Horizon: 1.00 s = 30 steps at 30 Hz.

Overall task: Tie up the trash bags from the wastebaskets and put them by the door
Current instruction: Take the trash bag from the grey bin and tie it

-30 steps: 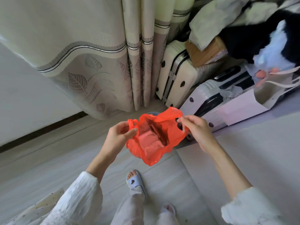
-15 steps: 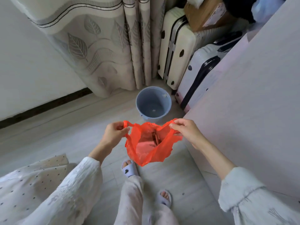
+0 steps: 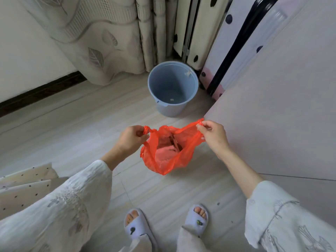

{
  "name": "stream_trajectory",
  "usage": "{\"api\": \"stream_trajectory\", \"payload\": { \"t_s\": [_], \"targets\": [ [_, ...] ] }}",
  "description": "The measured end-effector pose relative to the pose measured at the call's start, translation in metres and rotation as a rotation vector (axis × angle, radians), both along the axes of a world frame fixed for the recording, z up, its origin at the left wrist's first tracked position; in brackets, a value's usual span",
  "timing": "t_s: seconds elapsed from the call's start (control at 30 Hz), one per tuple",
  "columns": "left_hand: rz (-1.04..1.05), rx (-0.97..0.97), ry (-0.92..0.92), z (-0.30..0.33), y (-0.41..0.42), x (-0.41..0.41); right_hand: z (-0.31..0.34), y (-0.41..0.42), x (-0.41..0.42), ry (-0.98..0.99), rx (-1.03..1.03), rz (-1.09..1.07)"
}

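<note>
At the far left a pale wall [image 3: 23,51] meets the floor along a dark baseboard [image 3: 40,91], and a leaf-patterned curtain [image 3: 101,42] hangs down beside it to the floorboards. The person's left hand [image 3: 130,140] is closed around 1 twisted handle of the red trash bag [image 3: 169,153], pinching it between thumb and fingers. The bag hangs in the air between the 2 hands, above the wooden floor [image 3: 72,124], its mouth pulled wide so that some brownish scraps show inside. Beyond it, on the floor near the curtain's hem, stands a grey-blue wastebasket [image 3: 172,88] with no liner, only a small white scrap at its bottom. The right hand [image 3: 213,136] is clamped on the bag's other handle, just beside the corner of a pale desk [image 3: 281,106]. Behind the wastebasket, 2 suitcases [image 3: 214,33] stand against the curtain. Below, 2 feet in light slippers [image 3: 136,226] point toward the bag.
</note>
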<state>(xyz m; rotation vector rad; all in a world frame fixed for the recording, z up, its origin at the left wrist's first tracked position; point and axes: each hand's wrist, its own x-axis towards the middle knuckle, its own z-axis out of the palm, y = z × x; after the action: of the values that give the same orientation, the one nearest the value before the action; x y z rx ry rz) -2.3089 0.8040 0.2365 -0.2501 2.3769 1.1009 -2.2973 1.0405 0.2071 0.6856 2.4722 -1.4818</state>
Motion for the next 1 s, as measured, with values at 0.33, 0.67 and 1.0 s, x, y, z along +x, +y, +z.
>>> {"api": "stream_trajectory", "payload": {
  "t_s": [0.33, 0.67, 1.0],
  "targets": [
    [0.117, 0.142, 0.379, -0.130, 0.000, -0.015, -0.112, -0.011, -0.025, 0.368, 0.227, -0.036],
    [0.053, 0.634, 0.634, -0.208, 0.021, -0.057, -0.190, -0.018, -0.066, 0.755, 0.297, 0.201],
    [0.010, 0.706, 0.722, -0.237, 0.038, -0.049, -0.220, -0.017, -0.054, 0.681, 0.030, 0.104]
  ]
}}
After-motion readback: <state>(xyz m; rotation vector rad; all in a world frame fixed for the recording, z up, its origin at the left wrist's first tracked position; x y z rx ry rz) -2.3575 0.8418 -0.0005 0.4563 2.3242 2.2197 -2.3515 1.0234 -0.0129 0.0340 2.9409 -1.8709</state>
